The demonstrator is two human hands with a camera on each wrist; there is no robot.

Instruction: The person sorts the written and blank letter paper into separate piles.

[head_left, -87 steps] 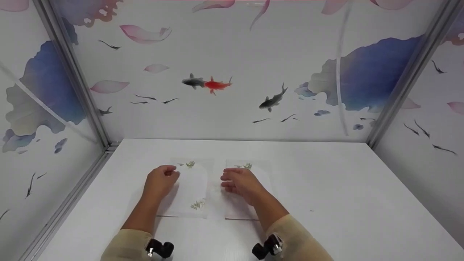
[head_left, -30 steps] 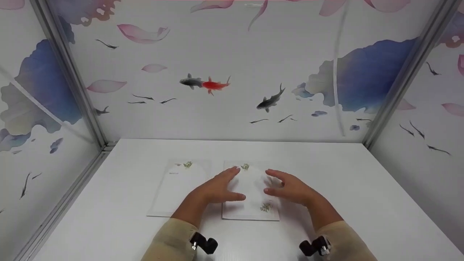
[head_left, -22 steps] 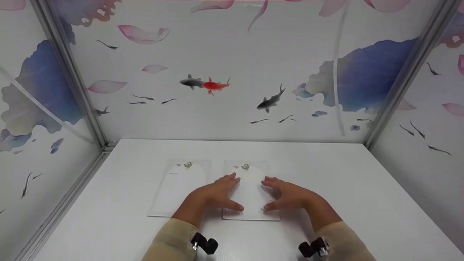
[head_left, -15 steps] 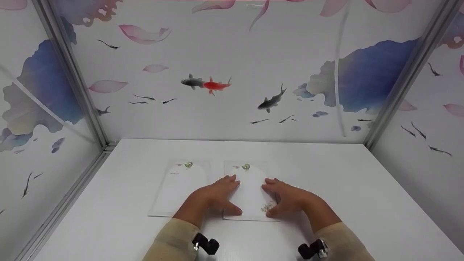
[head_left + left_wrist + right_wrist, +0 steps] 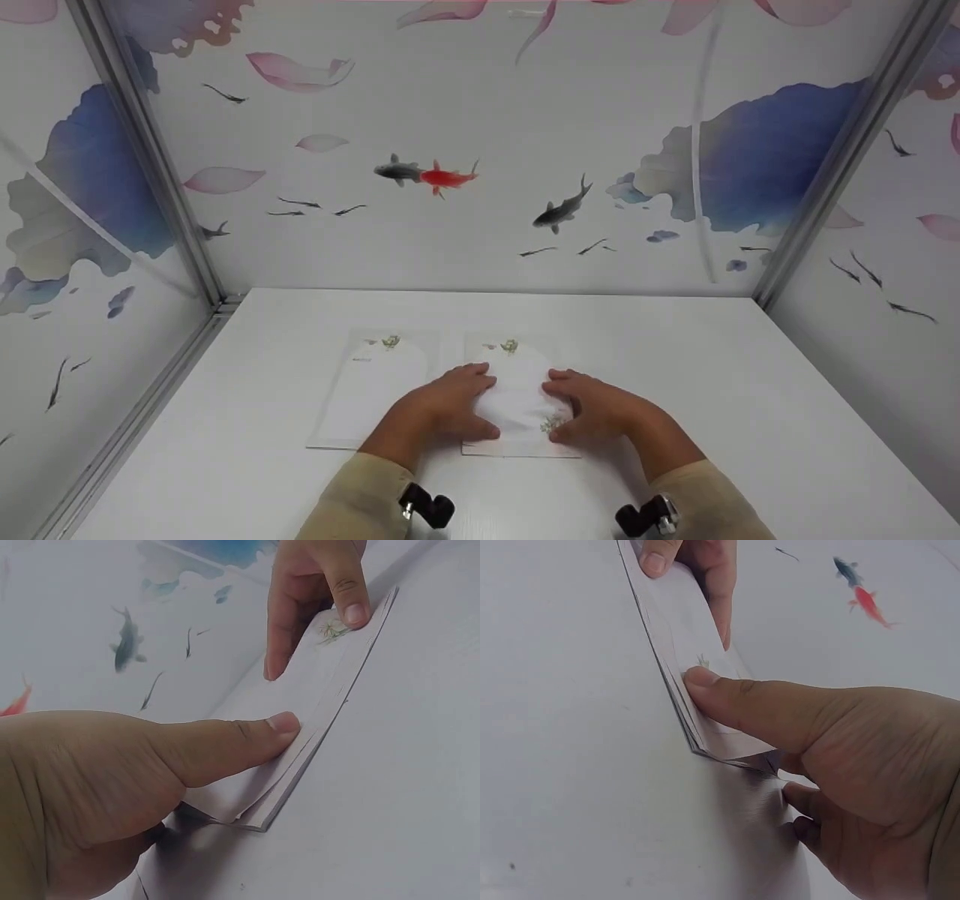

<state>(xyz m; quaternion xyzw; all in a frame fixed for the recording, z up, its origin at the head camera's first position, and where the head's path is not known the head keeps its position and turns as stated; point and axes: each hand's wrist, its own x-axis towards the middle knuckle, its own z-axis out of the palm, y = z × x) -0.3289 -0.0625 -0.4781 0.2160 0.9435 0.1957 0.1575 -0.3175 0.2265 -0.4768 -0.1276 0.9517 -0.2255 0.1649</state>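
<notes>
A white sheet of paper (image 5: 517, 386) with green plant prints lies on top of the right-hand paper stack (image 5: 517, 452). My left hand (image 5: 454, 405) holds its left side, thumb on top, fingers along the edge. On the opposite side my right hand (image 5: 600, 409) grips it likewise, its thumb beside the lower plant print. Between the thumbs the sheet bulges slightly. Its near edge sits back from the stack's edge, as the left wrist view shows at the stack's layered edge (image 5: 281, 799). In the right wrist view, a corner of paper (image 5: 742, 754) lifts near the fingers.
A second stack of printed paper (image 5: 349, 405) lies to the left, partly behind my left forearm. Both stacks rest on a white table (image 5: 675, 352). Walls with fish and petal prints (image 5: 480, 247) enclose it at the back and sides.
Both hands have moved right, from above the two stacks to the right one. They came down on its sides. In the last half second the thumbs shifted slightly away from me and the top sheet buckled.
</notes>
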